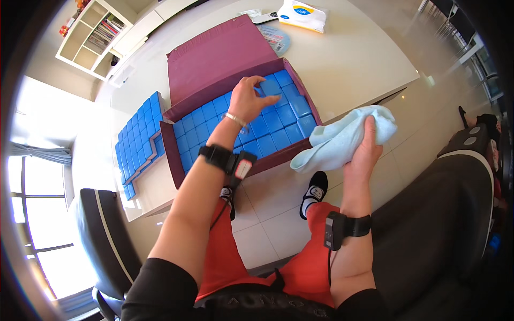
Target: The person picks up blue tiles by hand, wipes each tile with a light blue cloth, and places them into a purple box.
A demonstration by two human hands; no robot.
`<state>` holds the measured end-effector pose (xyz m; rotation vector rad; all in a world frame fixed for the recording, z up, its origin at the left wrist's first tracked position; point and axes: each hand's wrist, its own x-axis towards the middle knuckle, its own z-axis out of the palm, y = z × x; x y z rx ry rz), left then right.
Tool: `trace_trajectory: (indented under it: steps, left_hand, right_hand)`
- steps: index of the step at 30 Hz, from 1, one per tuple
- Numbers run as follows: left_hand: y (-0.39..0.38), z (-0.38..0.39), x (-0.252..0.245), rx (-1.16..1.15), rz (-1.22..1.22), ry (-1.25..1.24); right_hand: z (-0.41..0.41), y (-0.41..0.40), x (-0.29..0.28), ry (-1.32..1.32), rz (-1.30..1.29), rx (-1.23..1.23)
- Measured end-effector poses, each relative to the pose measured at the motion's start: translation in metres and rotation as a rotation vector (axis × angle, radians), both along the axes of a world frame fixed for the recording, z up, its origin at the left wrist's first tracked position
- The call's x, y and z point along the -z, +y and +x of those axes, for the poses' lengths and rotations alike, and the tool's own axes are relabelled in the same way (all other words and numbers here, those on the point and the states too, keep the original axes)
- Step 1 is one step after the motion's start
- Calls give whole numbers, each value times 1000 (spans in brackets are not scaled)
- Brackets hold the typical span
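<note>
My left hand (249, 98) reaches over an open maroon case (265, 165) on the table. Its thumb and fingertips close around the edges of one blue-backed mahjong tile (270, 87), which sits a little above its neighbours. Rows of similar blue mahjong tiles (281, 116) fill the case, backs up; my left hand and wrist hide some of them. In my right hand (367, 150) is a bunched pale-blue cloth (341, 134), held off the case's right front corner, with the thumb on top and a loose fold hanging left.
A block of blue tiles (138, 138) lies left of the case on the white table (353, 60). Behind the case are a tissue pack (303, 16), a remote control (266, 17) and a round printed fan (277, 39). A dark sofa (433, 208) stands to my right.
</note>
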<state>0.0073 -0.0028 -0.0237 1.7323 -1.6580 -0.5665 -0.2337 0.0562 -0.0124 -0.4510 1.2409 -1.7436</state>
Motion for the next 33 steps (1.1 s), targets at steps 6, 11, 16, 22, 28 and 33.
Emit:
trace_trajectory:
  steps: [6,11,16,22,28,33]
  left_hand:
    - [-38,-24,15,124,171,-56]
    - [-39,-40,17,173,196,-53]
    - [-32,-43,18,163,165,-39]
    - [-10,-30,22,71,43,78]
    - [67,14,-18,-94,-243,-267]
    - [121,131,-24,-534,-146,-459]
  right_hand:
    - [-8,3,-3,-37,-12,-66]
    - [-16,4,-3,-56,10,-55]
    - [-19,5,-5,-93,3,-78]
    - [-13,3,-3,-111,20,-107]
    - [-11,5,-6,-128,131,-66]
    - [2,7,-2,-95,67,-151]
